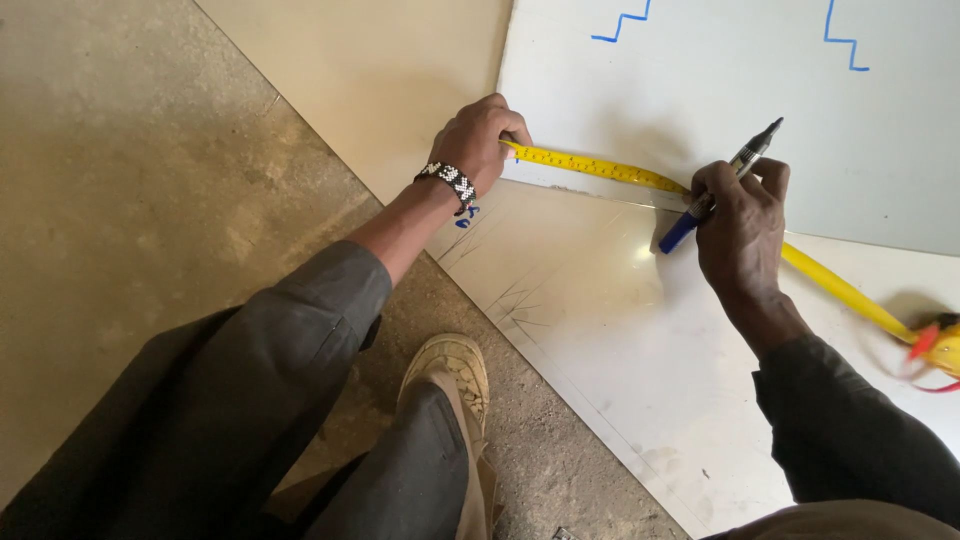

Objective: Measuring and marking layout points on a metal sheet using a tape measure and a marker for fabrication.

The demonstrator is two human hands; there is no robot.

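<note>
Left hand (478,142), upper centre of frame, fingers curled shut, pinning the end of the yellow tape measure (600,167) at the left edge of the white sheet (640,340). Right hand (742,232), centre right, closed around a blue marker (715,190), also pressing the tape down; tip points up, off the surface. Tape runs diagonally to its case (940,345) at right edge of frame. To do it well: keep tape flat and taut, end flush on the edge, mark square against the blade. A second white panel (740,100) with blue lines overlaps above. Open room lower centre of sheet; concrete floor (130,200) left, shoe (452,370) just beside the sheet's edge.
</note>
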